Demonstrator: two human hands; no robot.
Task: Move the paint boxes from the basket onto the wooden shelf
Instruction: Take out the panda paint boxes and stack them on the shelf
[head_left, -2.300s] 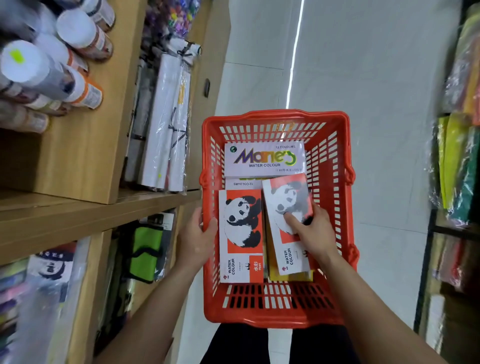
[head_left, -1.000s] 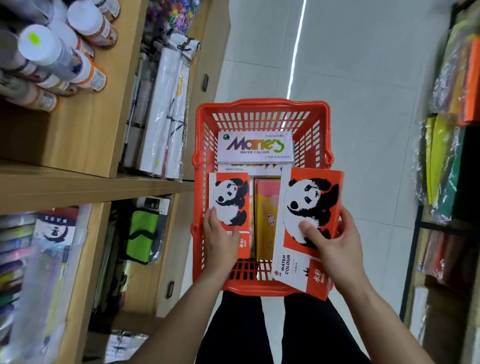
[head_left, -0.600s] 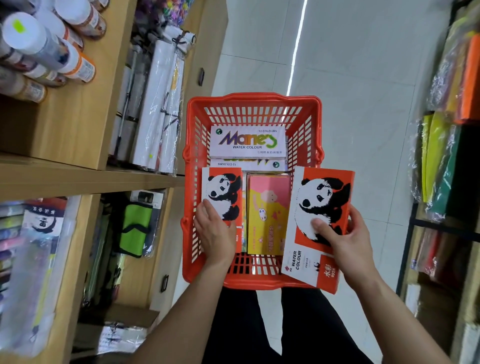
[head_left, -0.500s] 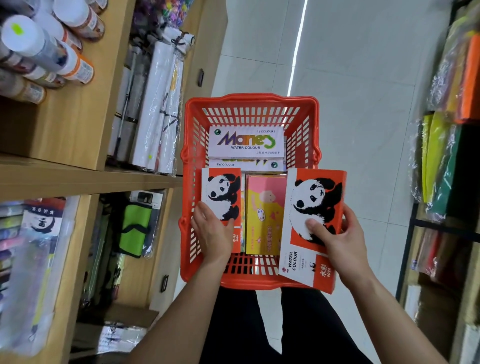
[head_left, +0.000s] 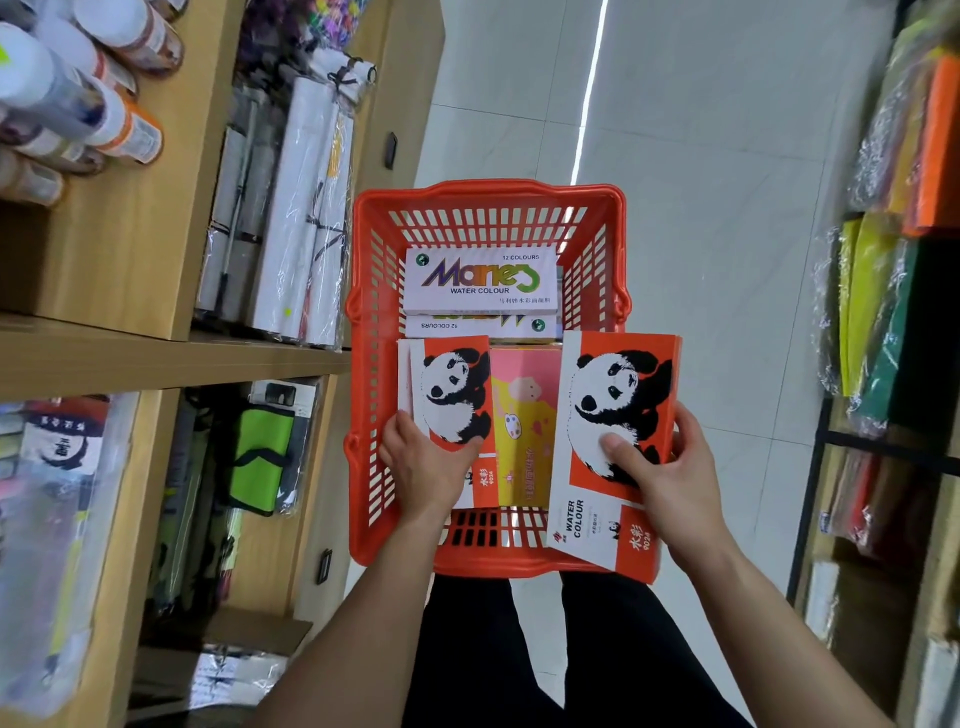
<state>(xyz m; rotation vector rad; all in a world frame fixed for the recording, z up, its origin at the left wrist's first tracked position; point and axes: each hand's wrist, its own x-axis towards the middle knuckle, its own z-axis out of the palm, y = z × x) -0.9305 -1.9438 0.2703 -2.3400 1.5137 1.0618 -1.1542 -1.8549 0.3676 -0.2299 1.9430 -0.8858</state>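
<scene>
Your right hand (head_left: 670, 478) grips a panda water-colour box (head_left: 615, 415) at about 4 o'clock from the basket's centre; thumb lies flat across the panda print, fingers wrap the right edge. The box is lifted, tilted slightly, and overlaps the right rim of the red plastic basket (head_left: 488, 195), its lower corner hanging past the near rim.

Your left hand (head_left: 426, 462) sits inside the basket at 8 o'clock, closed on the near end of a second panda box (head_left: 447, 389): thumb on top, fingers at the left edge. Whether that box is lifted off what lies under it, you cannot tell. Another box edge shows just beneath it on the left.

Between the two panda boxes lies a pink-and-yellow paint box (head_left: 524, 415), flat in the basket. At 12 o'clock, a white Marie's water colour box (head_left: 480, 280) rests against the far wall, with a second white box (head_left: 480, 326), turned the other way, just below it.

The wooden shelf (head_left: 171, 358) runs along your left, at 9 o'clock from the basket. Wrapped white paper rolls (head_left: 306, 218) stand on it near the basket; paint bottles (head_left: 78, 98) lie at the upper left. A green pouch (head_left: 260, 457) hangs below the shelf board.
</scene>
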